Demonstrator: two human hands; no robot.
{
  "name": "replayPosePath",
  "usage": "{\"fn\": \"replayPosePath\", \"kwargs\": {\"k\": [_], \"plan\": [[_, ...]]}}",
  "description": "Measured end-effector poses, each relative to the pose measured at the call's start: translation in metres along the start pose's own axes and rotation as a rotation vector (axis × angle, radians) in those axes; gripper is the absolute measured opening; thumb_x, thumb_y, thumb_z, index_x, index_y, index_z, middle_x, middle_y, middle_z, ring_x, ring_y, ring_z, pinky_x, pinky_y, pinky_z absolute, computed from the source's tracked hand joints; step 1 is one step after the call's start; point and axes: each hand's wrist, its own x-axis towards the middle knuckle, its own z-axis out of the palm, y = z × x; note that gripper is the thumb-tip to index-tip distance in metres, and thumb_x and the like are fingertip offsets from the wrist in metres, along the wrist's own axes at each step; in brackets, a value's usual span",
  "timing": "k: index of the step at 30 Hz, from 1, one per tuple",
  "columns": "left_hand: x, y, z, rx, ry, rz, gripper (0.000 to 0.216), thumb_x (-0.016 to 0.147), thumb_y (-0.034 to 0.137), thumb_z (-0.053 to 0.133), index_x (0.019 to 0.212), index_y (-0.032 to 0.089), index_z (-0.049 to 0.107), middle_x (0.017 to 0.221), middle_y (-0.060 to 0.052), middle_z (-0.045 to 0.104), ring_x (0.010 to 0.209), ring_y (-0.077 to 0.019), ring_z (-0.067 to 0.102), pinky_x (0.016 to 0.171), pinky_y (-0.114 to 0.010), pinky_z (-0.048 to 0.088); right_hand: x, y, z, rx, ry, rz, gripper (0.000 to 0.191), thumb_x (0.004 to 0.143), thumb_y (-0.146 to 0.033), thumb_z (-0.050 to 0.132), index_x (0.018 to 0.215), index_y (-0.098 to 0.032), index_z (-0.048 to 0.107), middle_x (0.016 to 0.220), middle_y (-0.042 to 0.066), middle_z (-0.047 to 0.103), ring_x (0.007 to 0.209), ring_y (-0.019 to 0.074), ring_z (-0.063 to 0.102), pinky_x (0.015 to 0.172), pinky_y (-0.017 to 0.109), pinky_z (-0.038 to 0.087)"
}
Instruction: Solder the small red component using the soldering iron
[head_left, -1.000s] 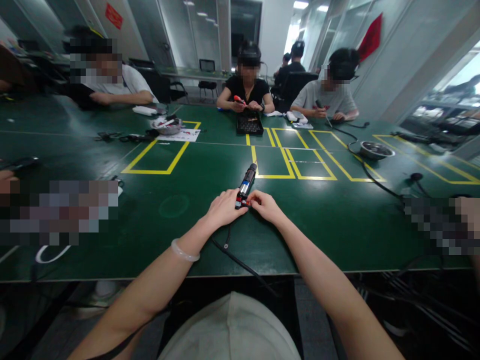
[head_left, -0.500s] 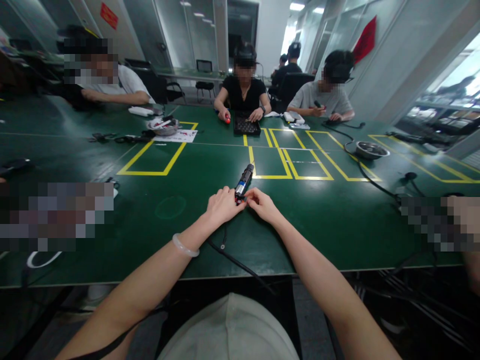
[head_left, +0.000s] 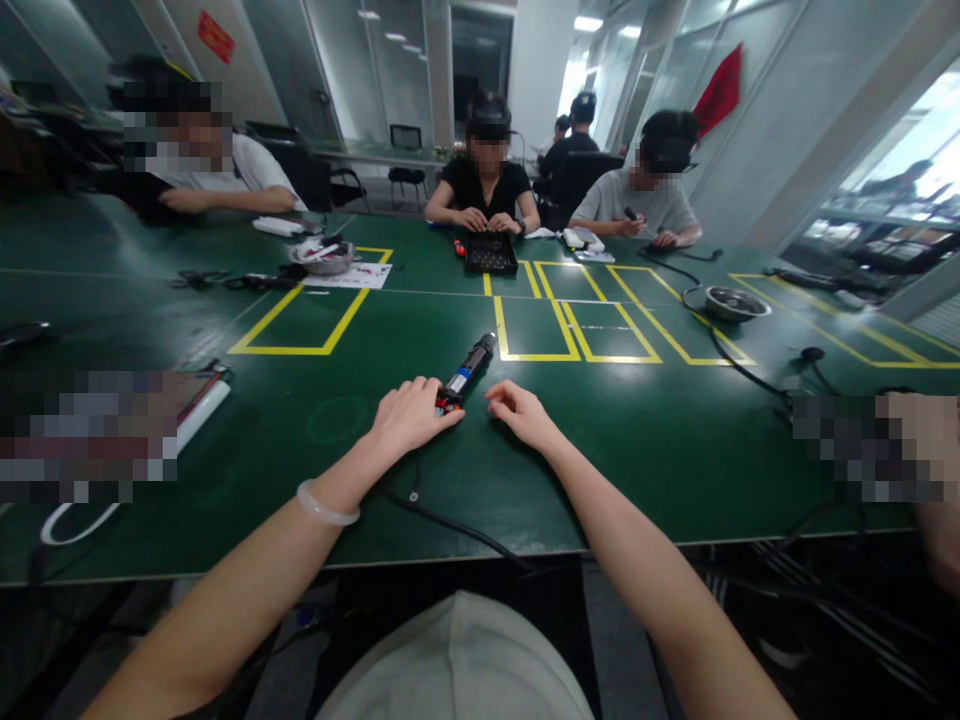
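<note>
On the green table, my left hand is closed round the near end of a slim cylindrical device with a black tip, a silver body and a blue band. Red and dark small parts show at the end by my thumb; the palm hides the rest. The device lies tilted, its tip pointing away and to the right. To its right is my right hand, apart from the device, with thumb and fingers curled together. Whether something small is between those fingertips is hidden. A black cable runs below my left wrist toward the table edge.
Yellow tape rectangles mark the table ahead. Across it, a person works over a black tray; two others sit to either side. A metal bowl stands right, a bowl of parts left. Blurred-out items lie at both sides.
My left hand has shifted left with the device, which now leans further right. My right hand has come away from the device, leaving a gap. The person opposite has put down a red item.
</note>
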Motion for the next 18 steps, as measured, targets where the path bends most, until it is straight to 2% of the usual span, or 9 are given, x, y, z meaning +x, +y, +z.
{"fn": "replayPosePath", "kwargs": {"k": [5, 11, 15, 18], "plan": [[-0.006, -0.044, -0.003, 0.003, -0.044, -0.109, 0.073, 0.08, 0.076, 0.038, 0.122, 0.019, 0.058, 0.116, -0.017, 0.06, 0.106, -0.0359, 0.058, 0.086, -0.043, 0.045, -0.001, -0.003, 0.0, -0.037, 0.003, 0.014, 0.017, 0.083, -0.021, 0.05, 0.097, -0.017, 0.059, 0.081, 0.001, 0.064, 0.071, 0.014, 0.059, 0.072, 0.028, 0.046], [-0.006, -0.118, -0.008, -0.035, -0.089, -0.311, 0.089, 0.074, 0.084, 0.035, 0.133, 0.02, 0.052, 0.125, -0.021, 0.057, 0.108, -0.0419, 0.055, 0.083, -0.049, 0.045, -0.002, -0.004, -0.001, -0.076, 0.004, 0.016, 0.017, 0.083, -0.023, 0.052, 0.097, -0.016, 0.061, 0.08, 0.001, 0.065, 0.07, 0.0138, 0.059, 0.071, 0.027, 0.045], [-0.011, -0.157, -0.008, 0.022, -0.052, -0.463, 0.086, 0.078, 0.081, 0.034, 0.133, 0.018, 0.052, 0.124, -0.02, 0.057, 0.105, -0.0411, 0.054, 0.083, -0.049, 0.043, -0.002, -0.005, -0.001, -0.079, 0.0, 0.01, 0.018, 0.083, -0.021, 0.051, 0.097, -0.017, 0.06, 0.081, 0.001, 0.065, 0.071, 0.0136, 0.059, 0.071, 0.027, 0.045], [-0.017, -0.17, -0.005, 0.09, 0.062, -0.53, 0.075, 0.084, 0.073, 0.036, 0.13, 0.017, 0.054, 0.125, -0.019, 0.056, 0.106, -0.0384, 0.052, 0.087, -0.048, 0.04, -0.003, -0.005, -0.001, -0.078, -0.005, 0.007, 0.018, 0.084, -0.021, 0.05, 0.098, -0.017, 0.06, 0.081, 0.001, 0.065, 0.071, 0.0138, 0.059, 0.071, 0.027, 0.045]]}}
